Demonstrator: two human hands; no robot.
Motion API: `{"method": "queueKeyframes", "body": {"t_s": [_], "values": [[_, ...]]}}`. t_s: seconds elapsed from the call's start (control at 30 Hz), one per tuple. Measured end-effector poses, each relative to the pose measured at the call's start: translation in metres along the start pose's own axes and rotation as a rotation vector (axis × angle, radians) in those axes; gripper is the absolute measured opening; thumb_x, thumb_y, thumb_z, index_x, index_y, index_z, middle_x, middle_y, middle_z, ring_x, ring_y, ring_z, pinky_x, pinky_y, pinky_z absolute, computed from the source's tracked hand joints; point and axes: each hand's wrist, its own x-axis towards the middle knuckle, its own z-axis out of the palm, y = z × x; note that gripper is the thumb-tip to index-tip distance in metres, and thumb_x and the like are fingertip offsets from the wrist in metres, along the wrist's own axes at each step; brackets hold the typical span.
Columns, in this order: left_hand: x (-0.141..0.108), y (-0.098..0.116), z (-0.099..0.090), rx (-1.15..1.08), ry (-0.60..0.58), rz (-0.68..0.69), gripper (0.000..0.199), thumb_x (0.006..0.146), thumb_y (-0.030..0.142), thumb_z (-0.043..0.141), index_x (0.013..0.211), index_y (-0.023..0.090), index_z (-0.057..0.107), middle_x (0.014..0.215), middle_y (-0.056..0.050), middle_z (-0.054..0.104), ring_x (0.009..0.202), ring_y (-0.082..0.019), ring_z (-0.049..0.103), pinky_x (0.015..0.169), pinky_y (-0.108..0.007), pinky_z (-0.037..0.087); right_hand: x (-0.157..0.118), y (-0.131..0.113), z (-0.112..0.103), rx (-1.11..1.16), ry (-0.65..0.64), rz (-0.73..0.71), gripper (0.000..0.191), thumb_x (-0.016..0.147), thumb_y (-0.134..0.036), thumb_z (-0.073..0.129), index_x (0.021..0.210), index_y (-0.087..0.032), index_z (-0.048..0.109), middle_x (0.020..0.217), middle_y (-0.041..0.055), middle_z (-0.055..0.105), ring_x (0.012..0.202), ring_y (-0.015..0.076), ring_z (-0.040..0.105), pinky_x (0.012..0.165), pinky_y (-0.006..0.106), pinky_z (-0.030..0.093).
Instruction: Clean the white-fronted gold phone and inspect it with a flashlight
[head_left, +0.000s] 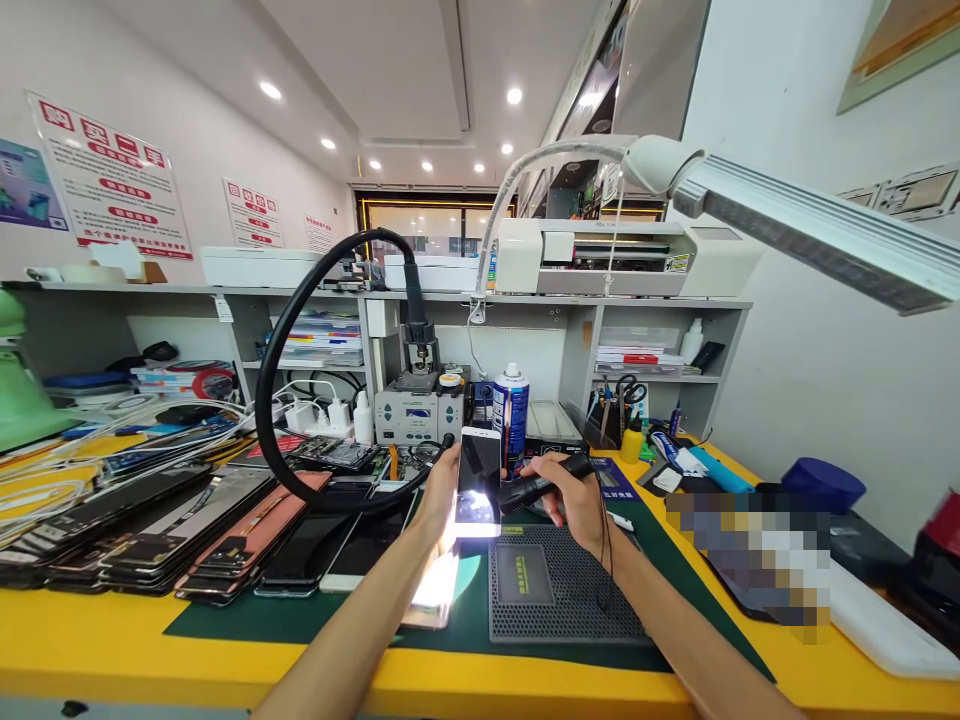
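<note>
My left hand point(441, 492) grips a white-framed smartphone point(478, 465) by its left side, holding it upright above the bench. In my right hand point(574, 492) is a black flashlight point(534, 488), its head close to the phone's lower right. Bright light glares on the lower part of the screen and spills onto a phone point(431, 595) lying on the mat below. Under my right hand lies a grey perforated work pad point(562, 590) on the dark green mat point(300, 622). A thin black wrist cord point(604, 550) hangs from the flashlight.
Stacked phones and screens point(157, 530) cover the left side. Behind my hands stand a blue spray can point(511, 410) and a hot-air station point(418, 415) with a looping black hose point(266, 390). A lamp point(810, 230) reaches over the right, above a blue bowl point(821, 483).
</note>
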Motion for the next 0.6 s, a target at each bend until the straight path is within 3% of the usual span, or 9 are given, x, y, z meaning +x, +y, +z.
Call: {"method": "queueKeyframes", "body": {"t_s": [0.3,0.6], "values": [[0.0036,-0.0052,-0.0013,0.015,-0.06,0.005,0.026,0.087,0.038,0.056,0.09,0.015,0.067,0.067,-0.005,0.07,0.053,-0.019,0.067,0.053,-0.031,0.056,-0.0015,-0.0039,0.0057,0.008,-0.015,-0.026,0.042,0.082,-0.052,0.071,0.096,-0.013,0.075,0.052,-0.0008,0.062,0.034,0.0093,0.051,0.035,0.02,0.037],[0.0046,-0.0075,-0.0015,-0.019,-0.124,0.015,0.025,0.088,0.037,0.052,0.091,0.017,0.067,0.067,-0.006,0.068,0.055,-0.019,0.067,0.053,-0.03,0.056,0.0017,-0.0014,0.0036,0.057,0.007,-0.043,0.049,0.088,-0.056,0.063,0.11,-0.014,0.074,0.062,0.0039,0.068,0.042,0.0132,0.061,0.037,0.02,0.041]]}}
